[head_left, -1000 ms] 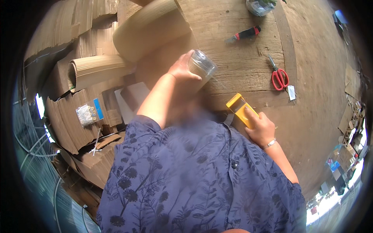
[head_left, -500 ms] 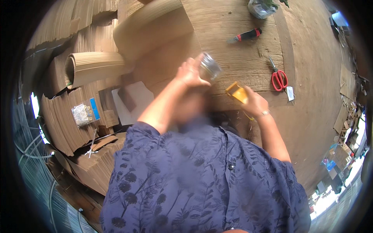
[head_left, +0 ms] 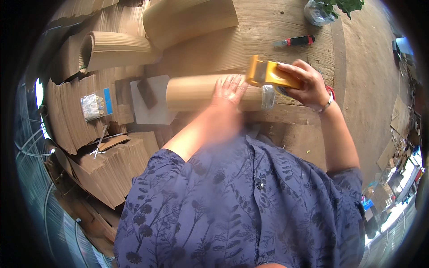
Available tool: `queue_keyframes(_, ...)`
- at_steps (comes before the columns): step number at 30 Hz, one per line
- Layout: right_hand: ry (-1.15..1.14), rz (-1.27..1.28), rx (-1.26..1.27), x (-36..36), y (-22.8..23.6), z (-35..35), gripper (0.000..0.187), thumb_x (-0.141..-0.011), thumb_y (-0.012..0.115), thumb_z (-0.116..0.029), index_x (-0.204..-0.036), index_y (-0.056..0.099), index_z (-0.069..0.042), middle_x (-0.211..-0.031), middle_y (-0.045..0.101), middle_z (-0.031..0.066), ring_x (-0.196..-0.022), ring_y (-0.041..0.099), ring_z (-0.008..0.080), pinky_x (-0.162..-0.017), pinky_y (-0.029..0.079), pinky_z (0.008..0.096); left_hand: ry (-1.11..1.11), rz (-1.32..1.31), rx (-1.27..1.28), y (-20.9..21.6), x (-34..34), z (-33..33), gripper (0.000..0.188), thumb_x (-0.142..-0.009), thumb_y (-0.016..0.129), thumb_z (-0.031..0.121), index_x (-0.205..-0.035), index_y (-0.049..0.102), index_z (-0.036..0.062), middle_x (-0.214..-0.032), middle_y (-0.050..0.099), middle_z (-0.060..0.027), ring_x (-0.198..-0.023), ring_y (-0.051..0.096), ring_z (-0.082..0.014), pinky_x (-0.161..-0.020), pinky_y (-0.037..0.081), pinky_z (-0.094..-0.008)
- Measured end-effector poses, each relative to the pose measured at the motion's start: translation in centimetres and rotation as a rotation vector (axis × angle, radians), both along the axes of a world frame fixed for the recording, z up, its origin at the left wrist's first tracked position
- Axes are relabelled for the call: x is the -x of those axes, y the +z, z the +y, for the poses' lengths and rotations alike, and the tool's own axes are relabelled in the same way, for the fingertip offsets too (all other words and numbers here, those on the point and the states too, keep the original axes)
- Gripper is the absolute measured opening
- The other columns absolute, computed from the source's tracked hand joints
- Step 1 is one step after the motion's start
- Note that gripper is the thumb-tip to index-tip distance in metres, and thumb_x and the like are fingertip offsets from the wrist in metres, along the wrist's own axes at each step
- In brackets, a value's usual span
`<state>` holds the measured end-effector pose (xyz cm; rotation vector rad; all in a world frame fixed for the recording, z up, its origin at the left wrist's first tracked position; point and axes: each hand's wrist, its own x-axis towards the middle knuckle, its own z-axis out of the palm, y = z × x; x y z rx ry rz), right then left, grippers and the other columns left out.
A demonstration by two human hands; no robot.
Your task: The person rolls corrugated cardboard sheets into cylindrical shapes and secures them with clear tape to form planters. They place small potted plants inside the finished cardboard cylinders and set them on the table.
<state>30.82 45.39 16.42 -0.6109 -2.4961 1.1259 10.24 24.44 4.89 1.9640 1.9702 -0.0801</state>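
Note:
A tan cardboard roll (head_left: pixel 192 92) lies crosswise on the wooden table (head_left: pixel 292 111) in front of me. Clear, shiny wrapping or plastic (head_left: pixel 268 97) shows at its right end. My left hand (head_left: pixel 227 96) rests on the roll, its fingers stretched flat over the top; the wrist is blurred. In my right hand (head_left: pixel 308 85) is a yellow tape dispenser (head_left: pixel 279 75), gripped by its body. Its front end is just above the roll, close to my left fingertips. Whether tape touches the roll I cannot tell.
A red-and-black utility knife (head_left: pixel 297 41) and a bagged potted plant (head_left: pixel 319 13) are beyond my right hand. Left are stacked cardboard (head_left: pixel 67 116), another corrugated roll (head_left: pixel 120 49), a curled sheet (head_left: pixel 192 22), a white board (head_left: pixel 156 107) and a small plastic packet (head_left: pixel 94 106).
The blurred roll end under my left hand has come down, and the roll now lies level across the table. My right hand has lifted the dispenser up and over toward its right end.

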Motion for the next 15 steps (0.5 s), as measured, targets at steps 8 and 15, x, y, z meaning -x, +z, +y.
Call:
queue_keyframes(8, 0.28, -0.669, -0.193, 0.9, 0.5, -1.3, 0.033, -0.086, 0.063, -0.021, -0.118, 0.068, -0.03, -0.093, 0.063, 0.0127, -0.084, 0.069, 0.0344, -0.074, 0.056, 0.0458, 0.08, -0.114, 0.071, -1.9, 2.3, 1.1, 0.13, -0.059, 0.089, 0.046, -0.16, 0.016, 0.0082, -0.165, 0.024, -0.0117, -0.153, 0.022, -0.0288, -0.124, 0.013, -0.0512)
queue_keyframes(15, 0.125, -0.421, -0.27, -7.1, -4.3, 0.5, 0.056, -0.076, 0.074, -0.011, -0.126, 0.068, -0.037, -0.085, 0.059, 0.0063, -0.071, 0.066, 0.0298, -0.062, 0.055, 0.0433, -0.106, -0.124, -0.036, 0.7, 1.0, 3.0, 0.12, -0.061, 0.092, 0.031, -0.159, 0.024, 0.0292, -0.163, 0.027, -0.0142, -0.151, 0.022, -0.0364, -0.118, 0.019, -0.0642)
